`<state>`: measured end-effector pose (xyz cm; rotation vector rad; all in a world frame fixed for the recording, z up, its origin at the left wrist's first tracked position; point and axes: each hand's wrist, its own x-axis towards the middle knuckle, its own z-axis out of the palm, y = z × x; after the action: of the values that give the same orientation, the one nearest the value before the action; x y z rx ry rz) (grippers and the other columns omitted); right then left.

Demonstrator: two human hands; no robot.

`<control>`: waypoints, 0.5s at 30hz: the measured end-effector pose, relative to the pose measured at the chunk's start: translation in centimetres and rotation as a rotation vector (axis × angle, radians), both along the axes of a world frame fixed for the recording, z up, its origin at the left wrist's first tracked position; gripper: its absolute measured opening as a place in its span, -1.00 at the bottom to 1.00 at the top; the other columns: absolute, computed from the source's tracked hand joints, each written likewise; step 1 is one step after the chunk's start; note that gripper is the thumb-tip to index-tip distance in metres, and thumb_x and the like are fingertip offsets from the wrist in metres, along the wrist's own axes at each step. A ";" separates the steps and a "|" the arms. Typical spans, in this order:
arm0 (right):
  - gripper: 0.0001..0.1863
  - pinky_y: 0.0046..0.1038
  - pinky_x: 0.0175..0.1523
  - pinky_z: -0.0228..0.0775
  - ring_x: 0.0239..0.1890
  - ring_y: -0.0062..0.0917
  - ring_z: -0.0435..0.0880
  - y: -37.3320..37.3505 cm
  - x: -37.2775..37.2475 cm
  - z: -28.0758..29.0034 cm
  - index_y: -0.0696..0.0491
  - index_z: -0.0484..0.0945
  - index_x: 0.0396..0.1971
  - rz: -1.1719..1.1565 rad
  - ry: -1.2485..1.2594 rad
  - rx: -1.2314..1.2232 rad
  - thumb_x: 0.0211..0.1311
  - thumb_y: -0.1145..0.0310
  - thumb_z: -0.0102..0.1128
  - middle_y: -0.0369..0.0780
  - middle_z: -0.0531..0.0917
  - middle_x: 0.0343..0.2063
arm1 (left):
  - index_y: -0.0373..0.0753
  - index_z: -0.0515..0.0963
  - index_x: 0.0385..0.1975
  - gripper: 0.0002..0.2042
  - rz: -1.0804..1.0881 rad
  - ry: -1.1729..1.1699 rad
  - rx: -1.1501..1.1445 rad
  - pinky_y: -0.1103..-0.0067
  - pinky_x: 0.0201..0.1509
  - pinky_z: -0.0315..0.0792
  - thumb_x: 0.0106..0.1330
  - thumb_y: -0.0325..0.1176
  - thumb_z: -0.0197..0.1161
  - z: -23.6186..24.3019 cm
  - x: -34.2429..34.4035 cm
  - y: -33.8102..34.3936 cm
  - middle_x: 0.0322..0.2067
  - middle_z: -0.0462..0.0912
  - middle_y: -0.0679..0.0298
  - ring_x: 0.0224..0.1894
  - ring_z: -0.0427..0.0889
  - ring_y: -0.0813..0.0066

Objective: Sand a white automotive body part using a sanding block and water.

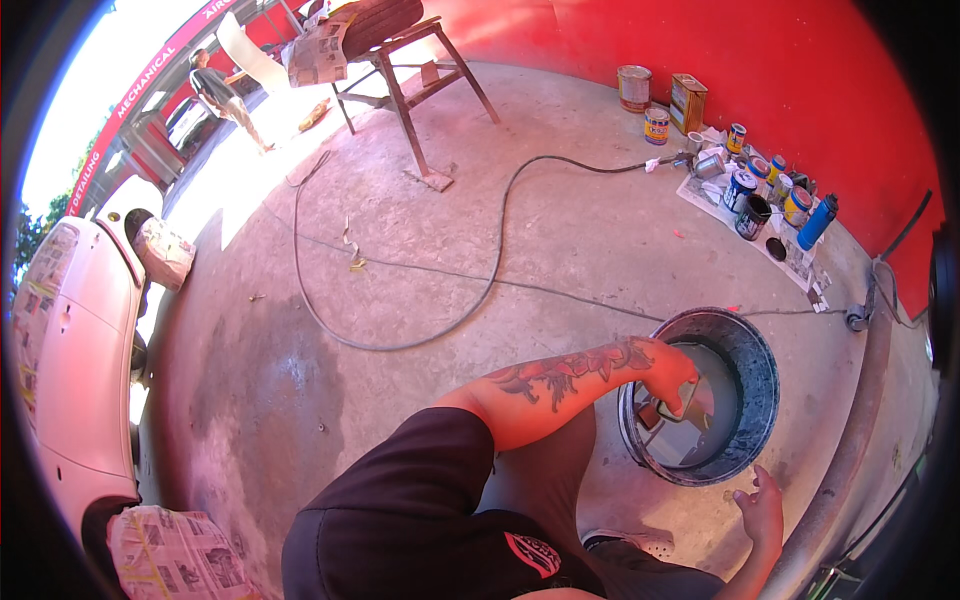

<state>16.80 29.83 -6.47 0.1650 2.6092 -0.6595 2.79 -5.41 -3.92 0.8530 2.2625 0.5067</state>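
Observation:
A dark bucket point(765, 385) with greyish water in it stands on the floor in front of me to the right. My left hand point(672, 375) reaches over its near left rim, fingers curled down above the water. They close on a small flat thing whose kind I cannot make out, as the hand and reflections hide most of it. Near the bucket's lower right side, my right hand point(763, 512) hangs apart from the rim. Its fingers are spread, with nothing between them.
Paint cans point(740, 188) and a blue bottle point(818, 222) stand by the red wall. A hose point(497, 262) loops over the concrete floor. At the left is a white car body point(85, 340) with papered parts. A metal stand point(400, 100) and a person point(215, 88) are farther back.

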 end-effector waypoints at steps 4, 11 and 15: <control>-0.25 -0.26 0.03 0.51 -0.11 -0.25 0.62 0.0 0.0 -0.1 0.10 0.37 0.34 -0.007 0.002 -0.012 0.09 0.45 0.45 -0.03 0.56 0.02 | -0.21 0.47 0.26 -0.27 0.000 0.002 -0.001 0.25 0.23 0.45 0.11 0.06 0.40 0.0 0.0 0.0 0.05 0.65 -0.08 0.14 0.61 -0.02; -0.25 -0.26 0.03 0.51 -0.11 -0.24 0.62 -0.1 0.0 0.0 0.11 0.37 0.34 -0.003 -0.002 0.001 0.10 0.45 0.44 -0.02 0.56 0.03 | -0.21 0.47 0.27 -0.27 0.002 -0.002 -0.005 0.25 0.23 0.45 0.11 0.05 0.41 0.0 0.0 0.0 0.06 0.64 -0.08 0.15 0.61 -0.01; -0.25 -0.26 0.02 0.51 -0.12 -0.24 0.62 0.1 -0.1 -0.1 0.11 0.37 0.33 0.008 0.011 0.008 0.10 0.45 0.45 -0.02 0.56 0.02 | -0.22 0.47 0.27 -0.27 0.000 0.002 -0.004 0.25 0.23 0.45 0.11 0.05 0.41 -0.2 -0.1 0.0 0.05 0.65 -0.08 0.14 0.61 -0.01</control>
<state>16.74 29.88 -6.58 0.1532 2.6222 -0.6493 2.69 -5.39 -4.14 0.8516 2.2644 0.5015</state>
